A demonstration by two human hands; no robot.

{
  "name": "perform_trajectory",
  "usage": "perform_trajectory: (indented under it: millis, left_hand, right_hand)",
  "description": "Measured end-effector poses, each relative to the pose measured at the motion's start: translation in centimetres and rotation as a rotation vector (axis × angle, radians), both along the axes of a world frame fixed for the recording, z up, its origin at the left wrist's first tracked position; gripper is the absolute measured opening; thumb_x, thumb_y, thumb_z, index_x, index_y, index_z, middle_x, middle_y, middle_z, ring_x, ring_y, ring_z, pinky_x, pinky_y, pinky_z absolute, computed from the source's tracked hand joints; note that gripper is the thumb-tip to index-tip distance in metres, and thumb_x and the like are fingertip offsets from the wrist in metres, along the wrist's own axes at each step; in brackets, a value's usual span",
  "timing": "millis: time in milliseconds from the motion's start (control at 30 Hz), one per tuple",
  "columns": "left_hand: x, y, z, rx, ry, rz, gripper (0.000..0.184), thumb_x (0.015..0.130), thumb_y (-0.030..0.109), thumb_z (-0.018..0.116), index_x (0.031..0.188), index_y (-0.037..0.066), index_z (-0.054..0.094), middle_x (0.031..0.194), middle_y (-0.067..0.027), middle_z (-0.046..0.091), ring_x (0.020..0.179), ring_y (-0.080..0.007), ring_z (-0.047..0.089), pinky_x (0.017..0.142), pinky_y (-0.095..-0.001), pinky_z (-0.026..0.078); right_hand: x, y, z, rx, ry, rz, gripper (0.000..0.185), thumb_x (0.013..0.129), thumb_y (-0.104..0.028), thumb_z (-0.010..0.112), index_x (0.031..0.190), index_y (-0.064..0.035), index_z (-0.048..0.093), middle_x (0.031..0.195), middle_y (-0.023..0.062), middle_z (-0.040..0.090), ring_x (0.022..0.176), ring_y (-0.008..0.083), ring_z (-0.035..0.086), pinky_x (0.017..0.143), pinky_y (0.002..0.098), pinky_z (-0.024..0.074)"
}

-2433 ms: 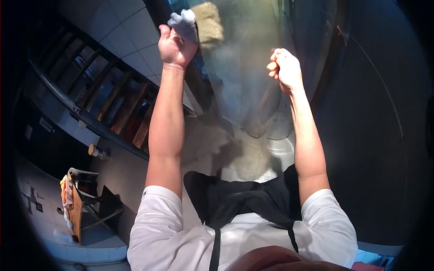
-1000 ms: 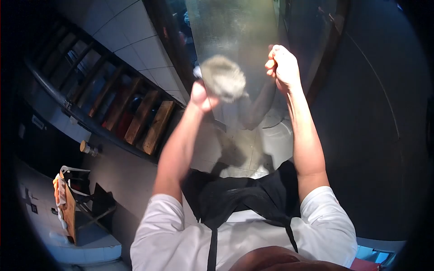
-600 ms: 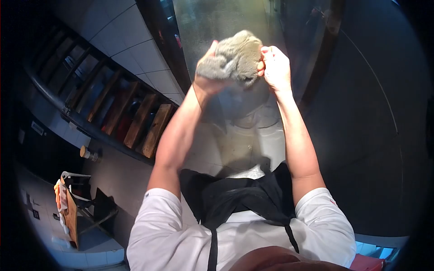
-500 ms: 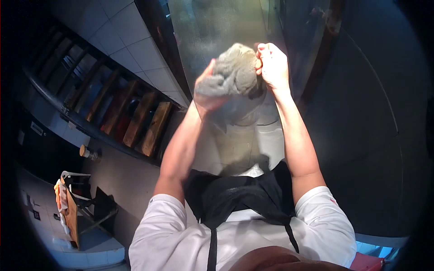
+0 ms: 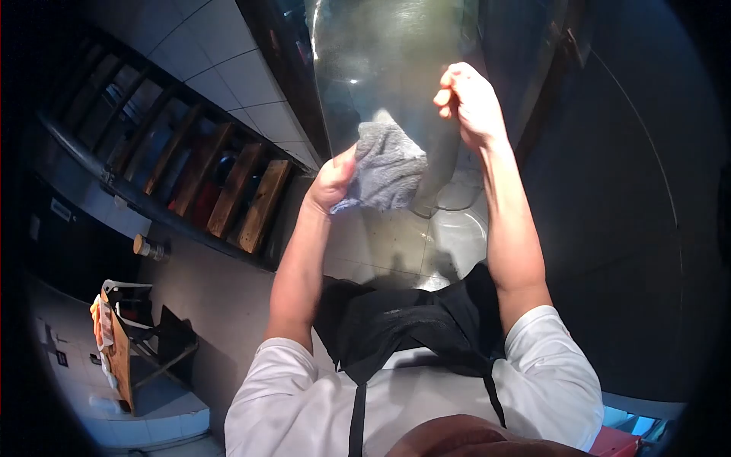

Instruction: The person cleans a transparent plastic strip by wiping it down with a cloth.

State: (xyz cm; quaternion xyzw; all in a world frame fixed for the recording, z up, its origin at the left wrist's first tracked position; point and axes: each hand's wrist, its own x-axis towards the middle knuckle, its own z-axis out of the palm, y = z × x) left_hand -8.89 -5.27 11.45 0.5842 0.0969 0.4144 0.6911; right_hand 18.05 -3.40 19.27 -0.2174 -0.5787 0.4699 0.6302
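Observation:
A grey cloth [image 5: 387, 169] is held in my left hand [image 5: 333, 181], spread out from the fingers toward the middle of the view. Behind it stands a tall, shiny, translucent-looking panel [image 5: 381, 68] with a smeared, reflective surface. My right hand [image 5: 470, 103] is raised at the panel's right side, its fingers curled together. Whatever those fingers grip, if anything, is too small or hidden to name. The two hands are apart, and the cloth does not touch the right one.
Wooden steps [image 5: 263, 206] with a dark rail [image 5: 152, 213] rise at the left. A small folding table [image 5: 120, 354] with things on it stands at the lower left. A dark surface [image 5: 617, 266] fills the right side. White tiles [image 5: 251, 84] cover the wall.
My left hand has moved down with the cloth, away from my right hand, and the cloth now hangs flatter. My right hand has shifted slightly up.

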Motion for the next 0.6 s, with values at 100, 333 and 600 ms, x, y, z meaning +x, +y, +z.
perform_trajectory:
  millis: [100, 333, 600]
  left_hand:
    - [0.1, -0.6, 0.7, -0.165, -0.061, -0.104, 0.059, 0.100, 0.034, 0.052, 0.144, -0.001, 0.038, 0.143, -0.0124, 0.048, 0.131, -0.0250, 0.048, 0.112, -0.0402, 0.036]
    - [3.7, 0.1, 2.8, 0.131, 0.331, 0.071, 0.047, 0.103, 0.032, 0.046, 0.138, 0.000, 0.046, 0.134, -0.0070, 0.056, 0.123, -0.0161, 0.050, 0.108, -0.0320, 0.034]
    - [3.4, -0.7, 2.8, 0.301, 0.284, 0.448, 0.035, 0.103, 0.029, 0.044, 0.124, 0.003, 0.055, 0.124, -0.0139, 0.062, 0.118, -0.0228, 0.057, 0.100, -0.0368, 0.045]
  right_hand:
    - [0.5, 0.3, -2.4, 0.007, 0.375, 0.621, 0.071, 0.095, -0.066, 0.034, 0.118, -0.0033, 0.058, 0.114, 0.0186, 0.063, 0.113, 0.0322, 0.058, 0.102, 0.0459, 0.0399]
    - [-1.7, -3.6, -12.4, -0.665, 0.689, 0.884, 0.056, 0.102, -0.045, 0.043, 0.132, 0.0013, 0.053, 0.128, 0.0170, 0.061, 0.116, 0.0308, 0.060, 0.101, 0.0438, 0.0478]
    - [3.0, -4.0, -14.5, -0.671, 0.498, 0.199, 0.038, 0.099, -0.022, 0.052, 0.127, 0.0020, 0.056, 0.124, 0.0172, 0.063, 0.105, 0.0281, 0.066, 0.090, 0.0403, 0.0551]
